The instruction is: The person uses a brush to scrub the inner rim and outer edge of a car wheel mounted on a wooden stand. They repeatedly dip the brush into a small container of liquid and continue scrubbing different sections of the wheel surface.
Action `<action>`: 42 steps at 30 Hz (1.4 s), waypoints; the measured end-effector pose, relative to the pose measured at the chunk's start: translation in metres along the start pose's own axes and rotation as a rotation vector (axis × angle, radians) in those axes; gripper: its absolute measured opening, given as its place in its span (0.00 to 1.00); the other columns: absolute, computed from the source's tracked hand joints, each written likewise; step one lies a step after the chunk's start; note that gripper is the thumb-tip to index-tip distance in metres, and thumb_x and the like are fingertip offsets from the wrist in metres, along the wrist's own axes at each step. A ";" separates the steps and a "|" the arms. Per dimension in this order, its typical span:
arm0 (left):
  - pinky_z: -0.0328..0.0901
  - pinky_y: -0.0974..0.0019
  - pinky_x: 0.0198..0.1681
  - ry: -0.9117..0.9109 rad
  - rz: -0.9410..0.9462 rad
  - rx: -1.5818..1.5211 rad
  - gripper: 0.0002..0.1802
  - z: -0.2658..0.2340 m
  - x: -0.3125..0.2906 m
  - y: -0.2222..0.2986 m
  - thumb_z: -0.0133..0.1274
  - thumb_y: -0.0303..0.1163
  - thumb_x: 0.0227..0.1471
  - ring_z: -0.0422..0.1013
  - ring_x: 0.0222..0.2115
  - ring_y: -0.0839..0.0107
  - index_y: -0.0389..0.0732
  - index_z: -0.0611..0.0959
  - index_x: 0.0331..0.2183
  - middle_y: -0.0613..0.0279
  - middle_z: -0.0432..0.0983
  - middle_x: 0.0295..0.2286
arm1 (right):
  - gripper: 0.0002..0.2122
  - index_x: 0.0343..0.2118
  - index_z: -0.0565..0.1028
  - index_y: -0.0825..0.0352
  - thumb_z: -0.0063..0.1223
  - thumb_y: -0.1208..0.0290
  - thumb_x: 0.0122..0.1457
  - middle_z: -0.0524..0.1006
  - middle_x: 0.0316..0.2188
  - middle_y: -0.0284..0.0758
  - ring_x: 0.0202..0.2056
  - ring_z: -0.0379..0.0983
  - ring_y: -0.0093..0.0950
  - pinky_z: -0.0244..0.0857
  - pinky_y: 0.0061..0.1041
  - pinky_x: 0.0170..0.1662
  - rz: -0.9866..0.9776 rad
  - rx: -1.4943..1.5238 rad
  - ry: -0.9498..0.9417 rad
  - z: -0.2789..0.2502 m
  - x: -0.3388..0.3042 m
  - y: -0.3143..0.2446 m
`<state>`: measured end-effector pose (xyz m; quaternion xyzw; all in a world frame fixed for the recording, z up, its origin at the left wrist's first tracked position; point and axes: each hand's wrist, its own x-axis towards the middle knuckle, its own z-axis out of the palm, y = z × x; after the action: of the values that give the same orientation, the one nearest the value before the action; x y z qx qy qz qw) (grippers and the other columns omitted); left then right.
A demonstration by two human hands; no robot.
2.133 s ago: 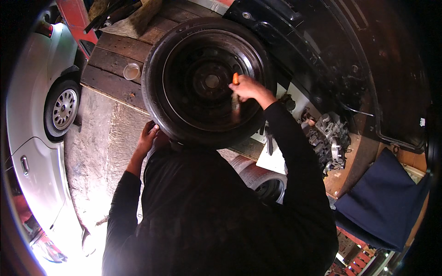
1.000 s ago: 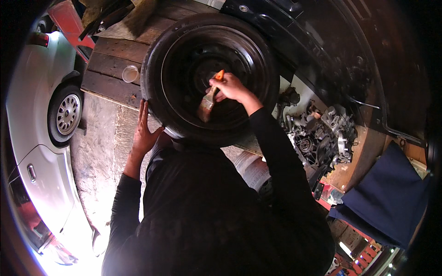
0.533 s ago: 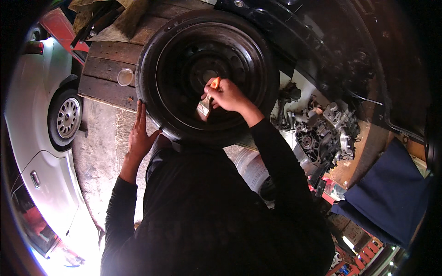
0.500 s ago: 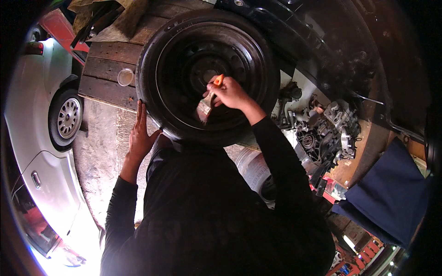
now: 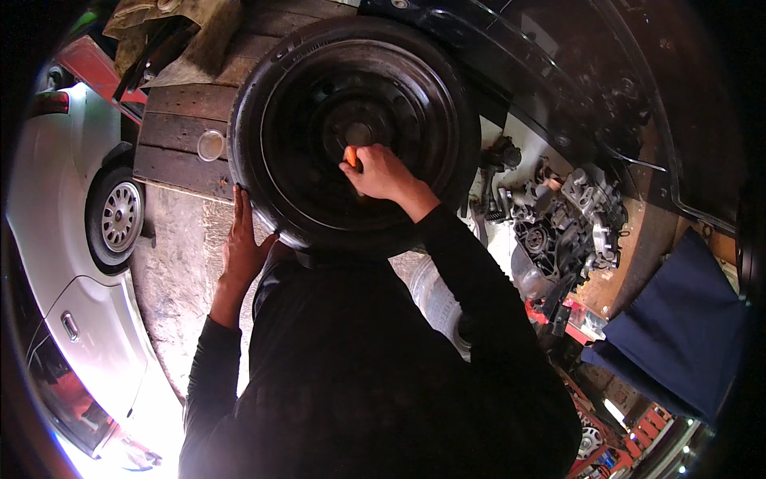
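We have our right hand (image 5: 381,174) curled around an orange-handled brush (image 5: 352,156), gripping it with the orange end poking out past the thumb side. Its bristle end is hidden under the grip, so we cannot tell whether it touches the metal. Directly below that grip lies the dark steel rim (image 5: 279,136), its hub just beyond our knuckles, and the black tyre (image 5: 248,148) rings it all around. Our left hand (image 5: 244,246) is spread, fingers and thumb laid along the tyre's near side without wrapping it; how hard it presses, we cannot tell.

We judge the brush light, with a stiff handle and a softer head, best pinched where the handle narrows. The wheel should be heavy and rigid at the rim, slightly giving at the tyre, hardly fragile. Its dark sheen suggests a slick surface, so we would take hold of the outer tread with both palms on opposite sides. Beyond the left fingertips, a clear cup (image 5: 211,145) stands on the wooden bench (image 5: 177,128); light and easily tipped, we think.
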<state>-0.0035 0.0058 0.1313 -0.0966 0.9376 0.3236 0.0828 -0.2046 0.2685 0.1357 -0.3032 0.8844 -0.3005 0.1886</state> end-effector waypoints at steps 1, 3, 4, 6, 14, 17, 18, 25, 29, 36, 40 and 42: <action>0.67 0.50 0.58 -0.012 -0.012 -0.001 0.63 -0.002 -0.001 0.001 0.70 0.32 0.44 0.57 0.64 0.41 0.36 0.45 0.69 0.49 0.37 0.70 | 0.12 0.39 0.76 0.69 0.61 0.65 0.59 0.80 0.29 0.50 0.32 0.80 0.47 0.73 0.39 0.36 0.018 0.154 -0.052 0.001 0.007 -0.002; 0.67 0.50 0.58 0.006 0.013 0.006 0.63 -0.001 0.000 0.000 0.69 0.31 0.44 0.57 0.64 0.41 0.36 0.45 0.69 0.49 0.37 0.70 | 0.14 0.36 0.77 0.71 0.59 0.62 0.61 0.81 0.30 0.50 0.35 0.80 0.48 0.72 0.41 0.40 0.172 0.434 -0.078 0.009 0.015 0.015; 0.67 0.50 0.58 0.014 0.027 0.007 0.63 0.001 0.000 -0.001 0.69 0.31 0.44 0.57 0.64 0.41 0.36 0.45 0.69 0.49 0.37 0.70 | 0.15 0.35 0.78 0.72 0.58 0.60 0.61 0.81 0.31 0.50 0.37 0.80 0.48 0.72 0.42 0.42 0.251 0.572 -0.091 0.014 0.019 0.030; 0.66 0.50 0.60 0.005 0.015 -0.016 0.63 0.004 -0.001 -0.006 0.69 0.32 0.45 0.53 0.66 0.44 0.38 0.44 0.70 0.50 0.36 0.70 | 0.17 0.37 0.78 0.72 0.59 0.58 0.60 0.81 0.33 0.51 0.41 0.80 0.48 0.72 0.43 0.44 0.353 0.061 -0.208 -0.016 0.017 0.035; 0.68 0.49 0.56 0.027 0.037 -0.008 0.63 0.003 -0.001 -0.005 0.69 0.31 0.44 0.58 0.62 0.41 0.36 0.44 0.69 0.49 0.35 0.71 | 0.12 0.38 0.78 0.68 0.55 0.62 0.63 0.81 0.30 0.48 0.35 0.80 0.48 0.72 0.42 0.38 0.221 -0.140 0.056 -0.088 0.000 0.034; 0.63 0.50 0.63 -0.028 -0.024 -0.070 0.64 0.001 0.000 -0.002 0.69 0.31 0.45 0.50 0.67 0.45 0.39 0.42 0.70 0.51 0.34 0.71 | 0.16 0.38 0.78 0.69 0.54 0.57 0.64 0.81 0.29 0.47 0.35 0.80 0.45 0.71 0.40 0.40 0.328 0.152 -0.092 -0.069 -0.017 0.060; 0.63 0.50 0.63 -0.026 -0.018 -0.066 0.64 0.002 0.000 -0.002 0.69 0.31 0.45 0.50 0.67 0.46 0.39 0.42 0.70 0.51 0.34 0.71 | 0.17 0.38 0.79 0.70 0.55 0.56 0.64 0.81 0.30 0.48 0.36 0.81 0.45 0.71 0.41 0.41 0.324 -0.059 -0.151 -0.072 -0.023 0.062; 0.70 0.48 0.53 0.063 0.073 0.030 0.63 0.008 -0.001 -0.010 0.69 0.31 0.44 0.64 0.59 0.38 0.36 0.44 0.69 0.50 0.36 0.71 | 0.13 0.36 0.78 0.67 0.54 0.60 0.65 0.81 0.28 0.44 0.29 0.79 0.47 0.72 0.40 0.36 0.336 0.231 0.099 -0.102 -0.038 0.036; 0.70 0.48 0.53 0.052 0.075 0.019 0.63 0.008 0.000 -0.013 0.69 0.32 0.44 0.65 0.58 0.38 0.36 0.44 0.69 0.50 0.35 0.71 | 0.13 0.35 0.78 0.65 0.55 0.59 0.64 0.80 0.26 0.45 0.28 0.79 0.46 0.71 0.41 0.35 0.299 0.001 0.082 -0.096 -0.058 0.044; 0.71 0.47 0.51 0.024 0.046 0.022 0.64 0.008 0.001 -0.012 0.69 0.33 0.44 0.66 0.56 0.38 0.36 0.43 0.69 0.50 0.33 0.71 | 0.09 0.39 0.78 0.64 0.57 0.64 0.63 0.79 0.23 0.43 0.26 0.79 0.42 0.70 0.36 0.32 0.145 -0.162 0.240 -0.128 -0.058 0.011; 0.71 0.47 0.51 0.045 0.067 0.017 0.64 0.009 0.004 -0.011 0.69 0.34 0.44 0.66 0.56 0.38 0.35 0.43 0.69 0.50 0.33 0.71 | 0.09 0.37 0.77 0.62 0.55 0.62 0.64 0.80 0.27 0.45 0.31 0.79 0.47 0.71 0.41 0.35 0.191 -0.214 0.217 -0.126 -0.057 0.027; 0.71 0.48 0.51 0.057 0.092 0.028 0.63 0.011 0.002 -0.017 0.69 0.35 0.44 0.66 0.56 0.38 0.35 0.44 0.69 0.50 0.33 0.71 | 0.08 0.35 0.76 0.63 0.54 0.63 0.64 0.80 0.29 0.45 0.33 0.79 0.48 0.71 0.43 0.35 0.196 -0.282 0.352 -0.140 -0.046 0.025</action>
<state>-0.0004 -0.0004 0.1121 -0.0614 0.9474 0.3111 0.0426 -0.2531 0.3725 0.2313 -0.1821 0.9621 -0.2024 0.0158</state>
